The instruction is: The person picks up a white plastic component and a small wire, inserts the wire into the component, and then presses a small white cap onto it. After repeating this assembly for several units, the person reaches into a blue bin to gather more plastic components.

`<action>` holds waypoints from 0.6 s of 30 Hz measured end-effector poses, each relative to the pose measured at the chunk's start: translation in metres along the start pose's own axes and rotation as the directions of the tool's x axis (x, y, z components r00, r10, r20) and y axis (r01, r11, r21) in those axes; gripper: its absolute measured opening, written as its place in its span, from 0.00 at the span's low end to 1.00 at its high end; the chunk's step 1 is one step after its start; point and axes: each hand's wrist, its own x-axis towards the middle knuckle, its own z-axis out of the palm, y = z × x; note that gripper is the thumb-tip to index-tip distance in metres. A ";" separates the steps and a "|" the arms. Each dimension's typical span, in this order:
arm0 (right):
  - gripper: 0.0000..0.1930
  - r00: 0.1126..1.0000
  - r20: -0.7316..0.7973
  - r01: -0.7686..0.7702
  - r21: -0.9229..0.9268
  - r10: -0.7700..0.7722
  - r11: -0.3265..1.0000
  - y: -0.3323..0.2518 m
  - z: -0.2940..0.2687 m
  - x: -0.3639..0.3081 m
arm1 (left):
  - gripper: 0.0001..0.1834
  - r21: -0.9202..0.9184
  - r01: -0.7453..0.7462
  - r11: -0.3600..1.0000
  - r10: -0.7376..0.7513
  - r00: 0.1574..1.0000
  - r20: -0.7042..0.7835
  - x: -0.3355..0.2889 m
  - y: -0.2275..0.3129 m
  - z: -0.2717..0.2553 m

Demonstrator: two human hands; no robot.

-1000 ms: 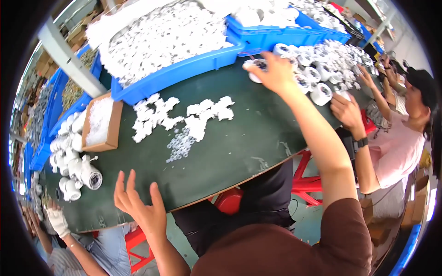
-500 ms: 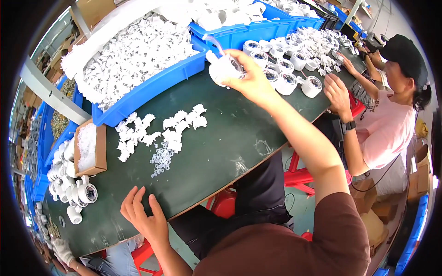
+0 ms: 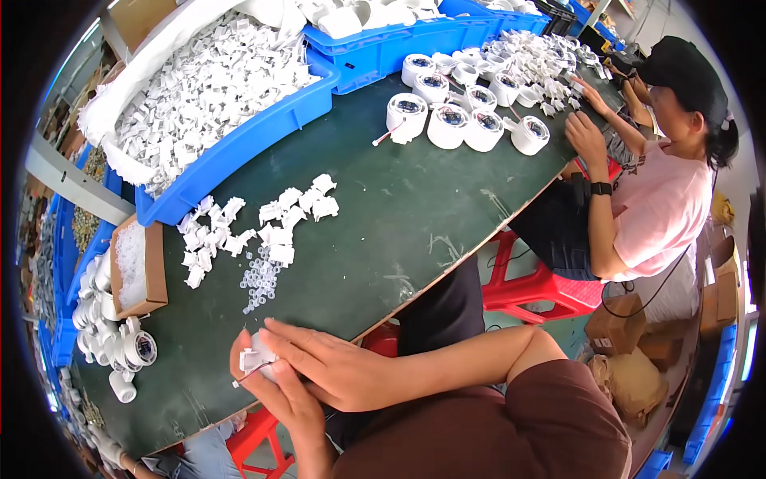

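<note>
Watching remotely, I see the left hand (image 3: 289, 401) grasping a white part (image 3: 252, 359) between seven and eight o'clock; the right hand (image 3: 351, 372) lies across it, gripping or not I can't tell, hiding much of it. Print on the pink shirt (image 3: 658, 211), toward three, is too small to read. From the part, rings (image 3: 260, 283) sit at twelve, bare table (image 3: 383, 215) toward one; its edge runs behind the right hand.

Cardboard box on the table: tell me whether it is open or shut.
Open: no flap covers the cardboard box, and a mass of whitish pieces shows inside it.
</note>
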 end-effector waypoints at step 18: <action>0.08 0.959 0.079 -0.269 0.547 0.271 0.793 -0.004 -0.036 0.026 | 0.11 0.266 -0.209 0.941 0.180 0.975 0.128 0.017 0.017 -0.017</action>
